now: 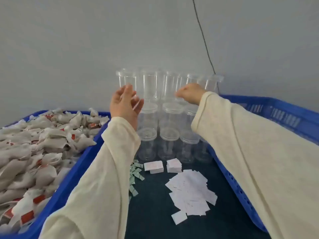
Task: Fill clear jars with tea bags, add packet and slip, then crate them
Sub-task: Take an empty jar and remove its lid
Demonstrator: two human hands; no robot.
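Head view. Fingers (133, 99) of the left hand (123, 105) spread and relaxed, palm turned toward the jars (168, 116), gripping nothing; tips just beside the left side of the stack, contact too blurred to confirm. Right hand (189, 93) reaching over the top row, fingers turned away and hidden behind the knuckles, so cannot tell whether curled on a jar or simply resting there. Both arms out in cream sleeves (103, 178), seemingly bracketing the stack to lift off or steady one jar.

Jars stacked in tiers against the wall, all clear and unfilled, at the far end of the dark bench (155, 209), probably kept upright and close for quick picking. Tea bags (34, 152) heaped in the blue crate (72, 176) on the left. Green packets (135, 173) and white slips (189, 192) loose on the bench in front of the jars, with two neater slip piles (162, 166) beside them. Second blue crate (276, 114) on the right, under the right arm, likely for finished jars. Filling seemingly not yet begun.
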